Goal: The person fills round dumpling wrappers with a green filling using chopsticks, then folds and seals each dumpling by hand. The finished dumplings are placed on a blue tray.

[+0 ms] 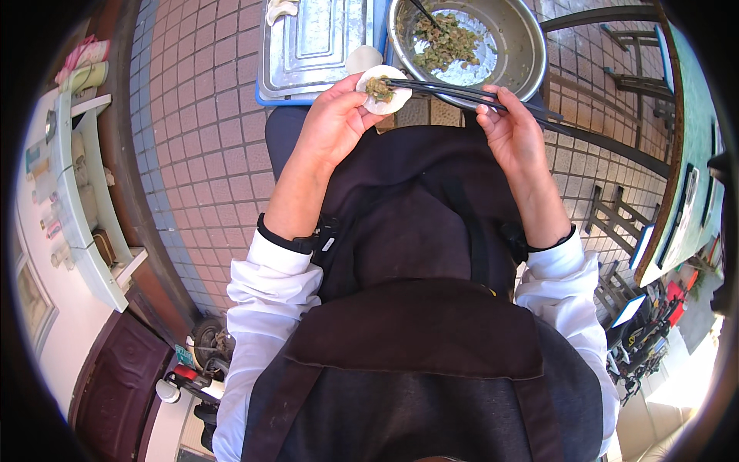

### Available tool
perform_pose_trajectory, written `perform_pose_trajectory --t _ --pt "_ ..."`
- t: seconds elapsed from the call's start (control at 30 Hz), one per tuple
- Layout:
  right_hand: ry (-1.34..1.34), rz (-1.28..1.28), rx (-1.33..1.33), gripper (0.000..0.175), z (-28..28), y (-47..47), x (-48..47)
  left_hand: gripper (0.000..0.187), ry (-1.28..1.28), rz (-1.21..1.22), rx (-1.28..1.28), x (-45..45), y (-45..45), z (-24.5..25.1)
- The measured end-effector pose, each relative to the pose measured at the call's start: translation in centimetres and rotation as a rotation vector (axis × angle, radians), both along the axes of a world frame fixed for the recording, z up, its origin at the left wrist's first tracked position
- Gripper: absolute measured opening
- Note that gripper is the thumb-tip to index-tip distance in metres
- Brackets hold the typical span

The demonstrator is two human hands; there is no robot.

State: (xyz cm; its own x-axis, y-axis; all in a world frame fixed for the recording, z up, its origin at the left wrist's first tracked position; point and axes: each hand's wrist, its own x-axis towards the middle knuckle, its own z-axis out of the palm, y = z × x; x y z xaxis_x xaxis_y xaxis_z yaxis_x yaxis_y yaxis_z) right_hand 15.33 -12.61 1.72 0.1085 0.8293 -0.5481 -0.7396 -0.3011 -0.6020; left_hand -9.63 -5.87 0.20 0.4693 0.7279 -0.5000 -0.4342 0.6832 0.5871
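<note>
My left hand (340, 115) holds a round dumpling wrapper (398, 104) by its left edge. A lump of minced filling (379, 89) lies on the wrapper. Dark chopsticks (444, 89) are gripped in my right hand (512, 124), their tips touching the filling. Just beyond my hands stands a steel mixing bowl (517, 58) with more green-flecked filling (447, 43) inside. A dark utensil (424, 11) rests in that filling. Left of the bowl is a metal tray (314, 69); a loose wrapper (364, 59) lies near its right corner and folded dumplings (282, 10) at its far left.
A blue tray edge (262, 99) shows beneath the metal tray. To my right stands a table (687, 190) with dark-framed stools (620, 216) beside it. Shelving (86, 208) lines the wall at left, over a tiled floor (213, 133). Parked two-wheelers (638, 346) are behind at right.
</note>
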Motion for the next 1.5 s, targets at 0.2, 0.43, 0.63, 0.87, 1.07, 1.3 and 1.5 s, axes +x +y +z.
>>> perform_pose_trajectory --t 0.2,0.43,0.63,0.87,1.07,1.3,1.5 --pt "-0.069 0.004 0.093 0.022 0.9 0.2 0.8 0.043 0.034 -0.037 0.025 0.1 -0.3 0.6" --pt "-0.201 0.126 0.123 0.025 0.8 1.1 1.0 0.036 0.083 -0.071 0.08 0.1 -0.3 1.4" --pt "-0.705 0.102 0.293 0.019 1.3 1.4 2.1 0.037 0.138 -0.013 0.045 0.1 -0.4 1.3" --pt "-1.637 0.856 0.665 0.021 -2.1 3.8 3.2 0.04 0.136 -0.027 0.001 -0.1 -0.7 2.1" --pt "-1.713 0.918 0.648 0.028 -2.2 4.1 3.5 0.039 0.13 -0.06 -0.012 0.1 -0.9 3.0" --pt "-1.596 0.457 0.99 0.028 3.2 1.0 -1.9 0.032 0.049 -0.098 -0.024 1.4 -1.2 4.7" --pt "-1.614 0.365 1.12 0.027 4.3 0.7 -4.2 0.029 -0.006 -0.114 0.031 2.2 -2.2 5.6"
